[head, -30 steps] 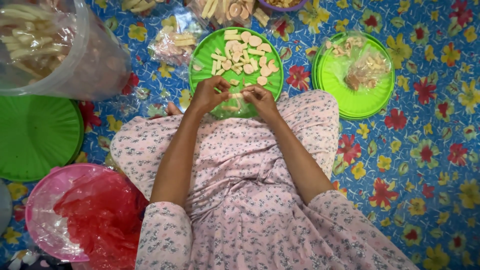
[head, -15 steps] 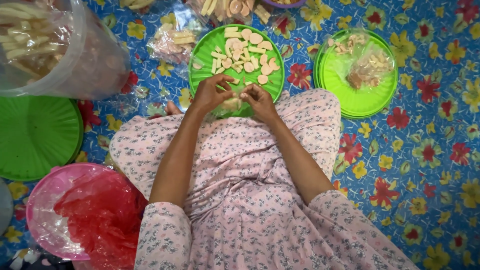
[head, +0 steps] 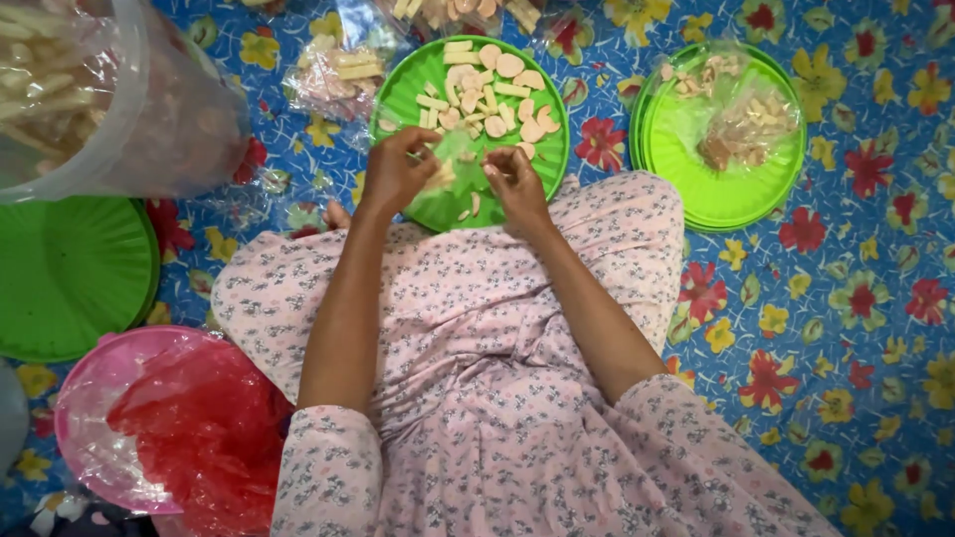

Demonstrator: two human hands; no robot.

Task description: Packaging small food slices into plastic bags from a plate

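I sit on a blue flowered mat in a pink flowered dress. My left hand (head: 396,171) and my right hand (head: 514,179) hold a small clear plastic bag (head: 453,171) stretched between them, with a few pale pieces inside. The bag hangs over the near rim of a green plate (head: 400,91) that carries several pale cut snack pieces (head: 487,94). Both hands pinch the bag's edges with fingers closed.
A second green plate (head: 686,169) at the right bears filled clear bags (head: 746,124). A big clear bag of stick snacks (head: 70,89) stands at top left, a green plate (head: 60,273) below it. A pink bowl with red plastic (head: 189,428) sits by my left elbow. Small filled bags (head: 338,70) lie near the plate.
My hands have drawn slightly apart, and the clear bag is now spread wider between them. Little else has moved.
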